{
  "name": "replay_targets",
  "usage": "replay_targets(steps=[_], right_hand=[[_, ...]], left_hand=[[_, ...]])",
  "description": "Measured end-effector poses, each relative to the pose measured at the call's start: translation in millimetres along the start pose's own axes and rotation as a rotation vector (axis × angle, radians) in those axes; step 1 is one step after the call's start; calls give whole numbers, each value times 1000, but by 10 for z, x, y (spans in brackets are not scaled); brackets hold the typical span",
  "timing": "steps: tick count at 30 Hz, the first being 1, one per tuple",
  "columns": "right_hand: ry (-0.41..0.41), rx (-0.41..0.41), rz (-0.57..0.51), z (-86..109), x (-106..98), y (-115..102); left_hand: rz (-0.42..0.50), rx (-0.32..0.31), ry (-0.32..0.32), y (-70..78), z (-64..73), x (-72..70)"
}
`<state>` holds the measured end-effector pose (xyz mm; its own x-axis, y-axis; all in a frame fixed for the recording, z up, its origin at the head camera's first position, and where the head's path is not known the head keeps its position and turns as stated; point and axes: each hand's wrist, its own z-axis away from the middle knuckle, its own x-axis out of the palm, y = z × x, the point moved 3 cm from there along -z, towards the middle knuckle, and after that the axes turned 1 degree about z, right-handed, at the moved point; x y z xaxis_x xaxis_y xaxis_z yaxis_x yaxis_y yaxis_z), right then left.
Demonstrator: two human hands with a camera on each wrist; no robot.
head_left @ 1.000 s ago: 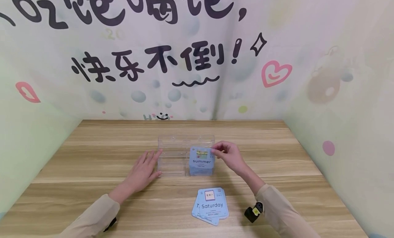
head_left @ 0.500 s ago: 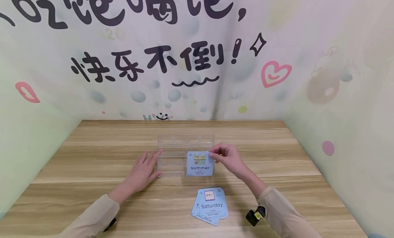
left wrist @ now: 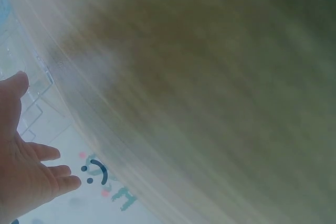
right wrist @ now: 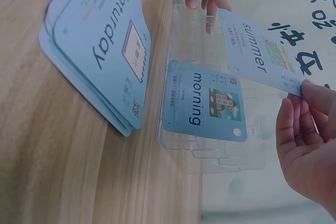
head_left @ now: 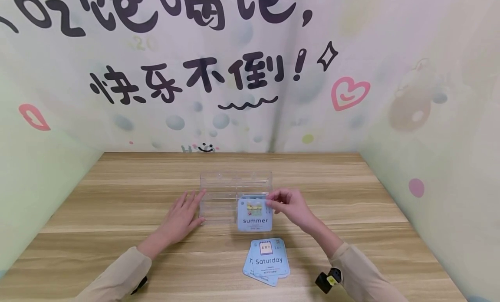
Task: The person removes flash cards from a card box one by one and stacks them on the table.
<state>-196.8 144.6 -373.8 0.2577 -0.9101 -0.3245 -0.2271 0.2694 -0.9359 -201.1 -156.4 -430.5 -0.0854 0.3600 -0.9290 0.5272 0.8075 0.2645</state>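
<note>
A clear plastic card rack [head_left: 219, 195] with stepped tiers stands at mid-table. My left hand [head_left: 180, 218] rests against its left side, fingers extended; in the left wrist view the same hand [left wrist: 26, 166] is spread beside the clear plastic. At the upper right corner, my right hand [head_left: 291, 208] pinches a blue "summer" card [head_left: 255, 216] between thumb and fingers. That card is held in front of the rack's right half, apart from it in the right wrist view. Behind it, a blue "morning" card [right wrist: 202, 103] sits in the rack's front right slot, mostly hidden in the head view.
A small fanned pile of blue cards, with a "Saturday" card [head_left: 269, 259] on top, lies on the wooden table [head_left: 136, 198] in front of the rack. A printed cloth backdrop [head_left: 242, 128] rises behind the table's far edge.
My right hand has brought the "summer" card down and toward me, from high over the rack's right half to lower in front of it. The left hand has stayed put.
</note>
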Motion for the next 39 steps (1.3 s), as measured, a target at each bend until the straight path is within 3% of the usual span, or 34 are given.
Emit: replay_targets(steps=[39], right_hand=[[-42,225,-91,358,-77,275]], left_hand=[[-13,-13,-5,-5,8,-3]])
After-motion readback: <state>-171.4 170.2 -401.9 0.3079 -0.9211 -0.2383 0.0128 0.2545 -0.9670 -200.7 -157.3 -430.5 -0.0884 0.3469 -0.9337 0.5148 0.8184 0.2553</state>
